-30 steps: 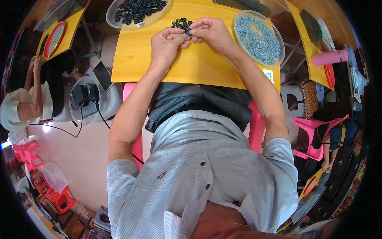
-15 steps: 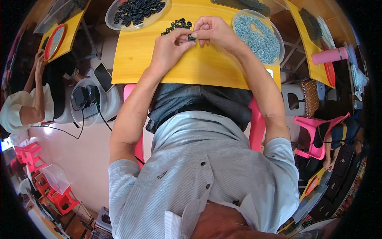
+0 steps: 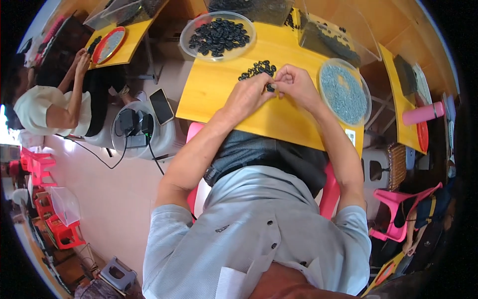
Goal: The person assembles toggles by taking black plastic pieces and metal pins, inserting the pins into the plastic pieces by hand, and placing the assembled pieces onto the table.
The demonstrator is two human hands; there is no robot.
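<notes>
Black part (image 3: 270,87) — in left fingers (image 3: 262,81), white label (image 3: 350,136) on table (image 3: 214,89)

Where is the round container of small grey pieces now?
In the head view, the round container sits on the right side of the yellow table, just right of the person's right hand.

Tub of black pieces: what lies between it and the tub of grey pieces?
In the head view, a heap of black pieces and the right hand.
</notes>
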